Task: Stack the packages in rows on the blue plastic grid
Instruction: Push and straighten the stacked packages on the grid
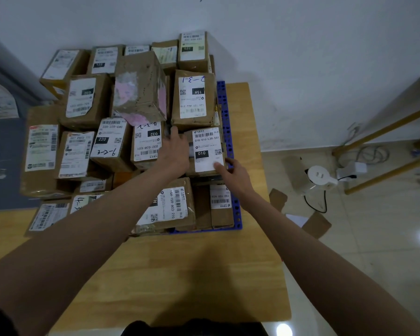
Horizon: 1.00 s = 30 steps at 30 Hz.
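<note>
Many brown cardboard packages with white labels are stacked in rows on the blue plastic grid (226,110), whose edge shows at the right and front of the pile. A small package labelled 010 (205,141) sits on top at the right. My left hand (176,151) rests against its left side with the fingers reaching forward. My right hand (233,174) grips its near right corner, thumb on the label. A tall package with pink patches (140,88) rises from the middle of the pile.
The grid lies on a wooden table (192,275) against a white wall. On the floor to the right are a white kettle (319,178), cardboard scraps (315,225), cables and a wooden rack (383,151).
</note>
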Each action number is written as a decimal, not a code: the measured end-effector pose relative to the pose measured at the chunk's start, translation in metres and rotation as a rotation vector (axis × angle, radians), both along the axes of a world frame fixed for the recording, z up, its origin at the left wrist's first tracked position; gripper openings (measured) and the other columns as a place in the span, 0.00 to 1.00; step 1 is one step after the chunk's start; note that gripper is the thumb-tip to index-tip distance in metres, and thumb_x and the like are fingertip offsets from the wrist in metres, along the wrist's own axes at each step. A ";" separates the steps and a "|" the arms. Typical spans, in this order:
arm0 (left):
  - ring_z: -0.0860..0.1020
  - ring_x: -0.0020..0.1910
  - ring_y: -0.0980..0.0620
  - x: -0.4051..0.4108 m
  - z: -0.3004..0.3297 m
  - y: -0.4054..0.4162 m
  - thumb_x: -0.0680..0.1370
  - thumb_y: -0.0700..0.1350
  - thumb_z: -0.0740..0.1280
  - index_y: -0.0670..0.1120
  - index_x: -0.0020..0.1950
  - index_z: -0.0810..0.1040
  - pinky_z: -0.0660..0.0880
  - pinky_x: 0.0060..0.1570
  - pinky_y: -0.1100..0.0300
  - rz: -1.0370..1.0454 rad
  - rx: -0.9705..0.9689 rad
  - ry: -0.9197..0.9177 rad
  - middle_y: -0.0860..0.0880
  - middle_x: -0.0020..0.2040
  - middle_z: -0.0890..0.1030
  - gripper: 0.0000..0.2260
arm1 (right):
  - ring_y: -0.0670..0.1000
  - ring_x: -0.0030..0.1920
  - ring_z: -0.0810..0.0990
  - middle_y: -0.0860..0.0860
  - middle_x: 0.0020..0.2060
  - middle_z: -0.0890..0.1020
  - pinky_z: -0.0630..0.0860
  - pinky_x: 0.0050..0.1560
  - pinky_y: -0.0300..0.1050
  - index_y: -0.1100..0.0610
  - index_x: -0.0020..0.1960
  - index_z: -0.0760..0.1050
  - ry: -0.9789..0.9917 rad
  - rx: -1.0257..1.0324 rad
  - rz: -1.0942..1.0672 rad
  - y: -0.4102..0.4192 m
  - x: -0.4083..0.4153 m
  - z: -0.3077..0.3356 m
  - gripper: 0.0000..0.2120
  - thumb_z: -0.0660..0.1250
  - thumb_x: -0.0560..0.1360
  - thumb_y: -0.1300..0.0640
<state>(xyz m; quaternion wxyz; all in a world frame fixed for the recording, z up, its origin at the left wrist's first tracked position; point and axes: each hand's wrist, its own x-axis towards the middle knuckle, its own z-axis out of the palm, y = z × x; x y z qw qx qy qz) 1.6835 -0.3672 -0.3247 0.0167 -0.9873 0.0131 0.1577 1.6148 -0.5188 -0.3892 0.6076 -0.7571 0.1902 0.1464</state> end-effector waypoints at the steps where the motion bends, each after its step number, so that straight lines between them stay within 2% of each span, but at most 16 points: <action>1: 0.69 0.63 0.38 0.001 0.000 0.000 0.74 0.34 0.67 0.38 0.68 0.66 0.73 0.53 0.46 -0.009 -0.012 0.010 0.40 0.68 0.62 0.24 | 0.53 0.63 0.75 0.53 0.63 0.77 0.73 0.66 0.54 0.53 0.73 0.66 -0.007 0.001 -0.003 0.001 0.000 0.001 0.27 0.66 0.78 0.45; 4: 0.70 0.63 0.37 0.003 0.000 0.000 0.75 0.38 0.66 0.37 0.67 0.64 0.72 0.53 0.45 -0.032 -0.059 0.027 0.37 0.64 0.67 0.22 | 0.52 0.60 0.77 0.52 0.62 0.78 0.75 0.63 0.52 0.53 0.74 0.64 -0.016 -0.012 0.003 0.003 0.000 0.004 0.27 0.65 0.79 0.46; 8: 0.69 0.64 0.36 0.007 0.001 -0.006 0.78 0.41 0.65 0.39 0.67 0.64 0.72 0.55 0.44 -0.045 -0.092 -0.016 0.39 0.65 0.67 0.20 | 0.51 0.59 0.77 0.50 0.59 0.78 0.76 0.57 0.46 0.53 0.73 0.66 -0.037 -0.019 0.028 0.001 0.002 0.007 0.24 0.64 0.79 0.47; 10: 0.71 0.62 0.36 0.007 0.001 -0.011 0.79 0.41 0.63 0.40 0.68 0.65 0.72 0.53 0.45 -0.069 -0.110 -0.044 0.40 0.65 0.66 0.18 | 0.50 0.59 0.77 0.50 0.59 0.78 0.76 0.58 0.48 0.54 0.72 0.68 -0.077 -0.045 -0.001 0.002 0.003 0.008 0.23 0.64 0.79 0.49; 13: 0.72 0.59 0.37 0.007 -0.003 -0.017 0.81 0.49 0.60 0.41 0.68 0.66 0.72 0.53 0.45 -0.101 -0.112 -0.074 0.41 0.65 0.65 0.19 | 0.50 0.59 0.78 0.51 0.59 0.79 0.77 0.59 0.51 0.55 0.71 0.70 -0.114 -0.066 0.005 0.005 0.002 0.008 0.21 0.63 0.80 0.51; 16: 0.69 0.60 0.39 0.008 -0.007 -0.020 0.80 0.55 0.60 0.42 0.70 0.65 0.71 0.53 0.45 -0.101 -0.106 -0.066 0.41 0.66 0.63 0.24 | 0.49 0.55 0.79 0.48 0.52 0.81 0.76 0.51 0.42 0.56 0.67 0.73 -0.100 -0.061 -0.038 -0.001 0.003 0.007 0.18 0.60 0.81 0.50; 17: 0.68 0.61 0.39 0.009 -0.008 -0.022 0.80 0.56 0.61 0.42 0.70 0.65 0.71 0.53 0.46 -0.109 -0.116 -0.068 0.42 0.67 0.63 0.25 | 0.49 0.54 0.79 0.48 0.53 0.81 0.76 0.50 0.41 0.57 0.67 0.73 -0.077 -0.069 -0.058 -0.006 0.004 0.004 0.18 0.59 0.81 0.50; 20: 0.68 0.62 0.39 0.013 -0.010 -0.026 0.79 0.58 0.62 0.44 0.74 0.63 0.70 0.54 0.47 -0.165 -0.126 -0.048 0.42 0.69 0.63 0.29 | 0.54 0.61 0.78 0.54 0.65 0.76 0.76 0.61 0.52 0.58 0.73 0.66 0.093 -0.089 0.001 -0.022 0.005 -0.008 0.22 0.59 0.81 0.54; 21: 0.67 0.63 0.39 0.014 -0.011 -0.027 0.78 0.59 0.63 0.45 0.74 0.63 0.70 0.55 0.47 -0.177 -0.117 -0.034 0.42 0.69 0.63 0.30 | 0.54 0.60 0.78 0.55 0.66 0.76 0.76 0.61 0.53 0.57 0.74 0.66 0.144 -0.079 0.041 -0.025 0.003 -0.011 0.22 0.60 0.81 0.56; 24: 0.67 0.64 0.39 0.017 -0.011 -0.029 0.78 0.61 0.63 0.46 0.74 0.63 0.71 0.55 0.46 -0.176 -0.099 -0.013 0.42 0.68 0.64 0.31 | 0.53 0.52 0.79 0.54 0.60 0.80 0.78 0.50 0.49 0.53 0.70 0.70 0.196 -0.032 0.129 -0.027 -0.005 -0.019 0.19 0.61 0.79 0.59; 27: 0.67 0.64 0.40 0.019 -0.011 -0.029 0.77 0.62 0.63 0.46 0.75 0.63 0.71 0.55 0.47 -0.168 -0.088 0.006 0.42 0.68 0.64 0.31 | 0.56 0.52 0.80 0.54 0.55 0.80 0.80 0.46 0.51 0.47 0.73 0.67 0.208 -0.036 0.174 -0.023 -0.006 -0.025 0.26 0.58 0.78 0.66; 30: 0.67 0.65 0.39 0.020 -0.009 -0.030 0.77 0.62 0.64 0.46 0.75 0.63 0.71 0.56 0.47 -0.163 -0.085 0.016 0.42 0.69 0.63 0.32 | 0.53 0.51 0.79 0.53 0.55 0.79 0.79 0.41 0.45 0.46 0.73 0.66 0.205 -0.038 0.184 -0.022 -0.003 -0.026 0.28 0.59 0.78 0.68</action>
